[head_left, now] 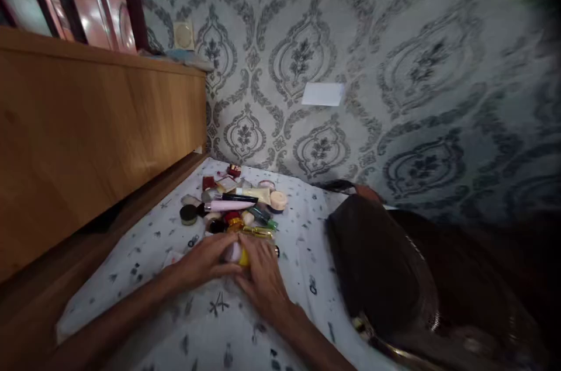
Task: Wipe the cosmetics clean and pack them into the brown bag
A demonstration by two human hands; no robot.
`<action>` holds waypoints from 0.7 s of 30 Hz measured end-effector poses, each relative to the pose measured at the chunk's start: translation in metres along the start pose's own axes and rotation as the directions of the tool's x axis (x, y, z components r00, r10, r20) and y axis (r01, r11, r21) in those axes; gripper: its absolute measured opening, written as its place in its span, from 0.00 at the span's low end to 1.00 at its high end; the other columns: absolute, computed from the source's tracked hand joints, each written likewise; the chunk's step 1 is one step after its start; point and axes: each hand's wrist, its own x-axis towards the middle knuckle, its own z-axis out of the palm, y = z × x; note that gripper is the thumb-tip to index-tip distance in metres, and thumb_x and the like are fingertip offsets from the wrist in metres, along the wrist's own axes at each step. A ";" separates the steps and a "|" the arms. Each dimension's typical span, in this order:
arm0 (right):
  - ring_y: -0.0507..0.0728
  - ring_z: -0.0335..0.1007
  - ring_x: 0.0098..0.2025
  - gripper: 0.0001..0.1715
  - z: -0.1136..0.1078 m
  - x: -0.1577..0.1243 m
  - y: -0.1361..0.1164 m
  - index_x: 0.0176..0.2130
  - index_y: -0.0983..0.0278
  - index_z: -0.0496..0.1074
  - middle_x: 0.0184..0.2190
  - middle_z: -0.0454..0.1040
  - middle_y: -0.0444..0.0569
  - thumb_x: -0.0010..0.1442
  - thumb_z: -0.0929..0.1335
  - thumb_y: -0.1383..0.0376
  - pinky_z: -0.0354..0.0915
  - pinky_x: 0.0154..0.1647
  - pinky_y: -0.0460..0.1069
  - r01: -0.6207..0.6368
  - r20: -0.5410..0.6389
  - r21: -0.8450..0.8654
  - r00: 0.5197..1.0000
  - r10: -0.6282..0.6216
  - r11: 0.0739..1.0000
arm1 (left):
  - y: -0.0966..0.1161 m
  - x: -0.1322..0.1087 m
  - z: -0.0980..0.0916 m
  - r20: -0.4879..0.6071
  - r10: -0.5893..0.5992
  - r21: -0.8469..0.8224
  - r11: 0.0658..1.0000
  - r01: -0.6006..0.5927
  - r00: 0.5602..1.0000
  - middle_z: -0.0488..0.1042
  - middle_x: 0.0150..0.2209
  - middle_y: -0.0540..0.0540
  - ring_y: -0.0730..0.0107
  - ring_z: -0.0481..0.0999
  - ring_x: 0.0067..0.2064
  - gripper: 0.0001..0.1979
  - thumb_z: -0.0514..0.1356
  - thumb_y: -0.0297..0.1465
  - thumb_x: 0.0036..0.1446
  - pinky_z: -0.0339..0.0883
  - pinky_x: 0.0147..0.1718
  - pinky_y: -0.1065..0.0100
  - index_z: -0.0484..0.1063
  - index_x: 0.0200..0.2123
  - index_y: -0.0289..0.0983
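Note:
A heap of small cosmetics [239, 204] lies on a white patterned bedsheet [302, 254]: tubes, little jars, bottles and compacts. Both my hands rest at the near edge of the heap. My left hand [205, 263] and my right hand [263, 274] meet around a small pale and yellow item [239, 254], fingers curled over it. What exactly the item is I cannot make out. A pink tube with a black cap [230, 205] lies across the middle of the heap.
A dark brown bag [379, 266] with a metal trim lies on the sheet to the right. A wooden headboard or cabinet [96, 125] stands at the left. Patterned wallpaper [394, 67] with a white plate [323, 94] rises behind.

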 end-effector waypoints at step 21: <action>0.66 0.66 0.53 0.29 0.016 0.037 0.024 0.56 0.62 0.69 0.52 0.74 0.57 0.58 0.73 0.56 0.59 0.56 0.62 0.086 0.178 -0.311 0.984 -0.031 0.947 | -0.059 0.082 -0.029 -0.228 -0.004 0.533 0.836 0.129 0.974 0.75 0.51 0.41 0.51 0.72 0.53 0.18 0.58 0.39 0.63 0.60 0.54 0.50 0.70 0.55 0.43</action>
